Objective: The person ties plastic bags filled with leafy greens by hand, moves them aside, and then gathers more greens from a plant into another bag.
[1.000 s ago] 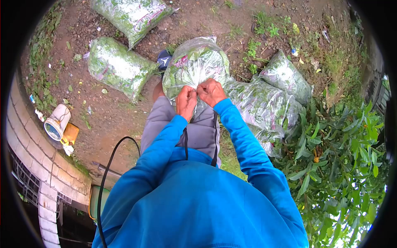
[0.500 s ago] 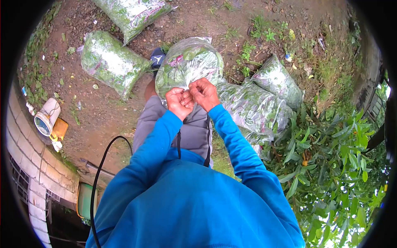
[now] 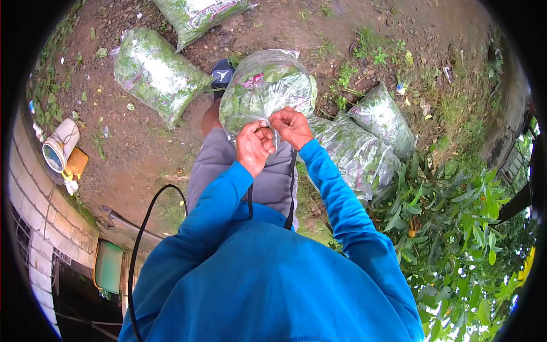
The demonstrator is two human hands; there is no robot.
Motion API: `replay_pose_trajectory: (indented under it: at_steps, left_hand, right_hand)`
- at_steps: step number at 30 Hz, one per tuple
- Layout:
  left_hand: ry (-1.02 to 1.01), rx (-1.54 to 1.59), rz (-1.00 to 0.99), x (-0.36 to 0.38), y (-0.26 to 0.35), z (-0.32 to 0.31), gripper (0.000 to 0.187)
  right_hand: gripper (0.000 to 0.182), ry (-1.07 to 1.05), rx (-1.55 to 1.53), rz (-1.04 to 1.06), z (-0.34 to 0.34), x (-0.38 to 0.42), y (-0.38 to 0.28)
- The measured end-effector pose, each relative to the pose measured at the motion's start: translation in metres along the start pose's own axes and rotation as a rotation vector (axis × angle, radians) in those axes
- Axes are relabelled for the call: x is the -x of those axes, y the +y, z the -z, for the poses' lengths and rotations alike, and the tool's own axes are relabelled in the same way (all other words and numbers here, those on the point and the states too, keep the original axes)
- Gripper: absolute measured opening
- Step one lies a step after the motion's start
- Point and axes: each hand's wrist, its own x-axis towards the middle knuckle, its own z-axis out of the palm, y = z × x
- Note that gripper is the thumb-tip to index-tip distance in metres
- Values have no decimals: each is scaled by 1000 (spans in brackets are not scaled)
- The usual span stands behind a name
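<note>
A clear plastic bag [image 3: 268,82] full of green leaves stands in front of my legs, its top drawn together in folds. My left hand [image 3: 254,145] is closed on the gathered neck of the bag, with a bit of loose plastic hanging below between the hands. On the right side of the same neck, my right hand [image 3: 292,126] pinches the plastic with thumb and fingertips. The two hands nearly touch. Whether a tie lies between the fingers I cannot make out.
More leaf-filled bags lie around: one at left [image 3: 156,74], one at the top [image 3: 199,17], and others at right [image 3: 359,148]. A leafy shrub [image 3: 450,228] grows at lower right. A white bucket [image 3: 60,147] lies by the block wall [image 3: 45,199]. A black cable [image 3: 139,239] loops at my left.
Both hands have shifted slightly right and stay on the bag's neck. My left hand has turned and sits a little lower. The surrounding view has shifted slightly.
</note>
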Motion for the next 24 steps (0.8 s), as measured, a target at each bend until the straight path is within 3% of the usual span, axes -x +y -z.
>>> replay_pose_trajectory:
  at_steps: [7, 12, 16, 19, 24]
  left_hand:
    - [67, -114, -110, -8, -12, 7, 17]
    - [110, 296, 61, -17, -8, 8, 18]
    - [62, 344, 75, -23, -6, 10, 19]
    - [11, 313, 95, -18, -5, 6, 20]
    - [-83, -119, 38, -17, 0, 16, 22]
  right_hand:
    - [18, 18, 32, 104, 1, 11, -2]
    - [18, 74, 9, 118, -5, 22, -6]
    - [18, 48, 132, 262, -2, 23, -6]
    - [19, 3, 44, 292, 1, 21, 7]
    - [23, -83, -169, 152, 8, 17, 12]
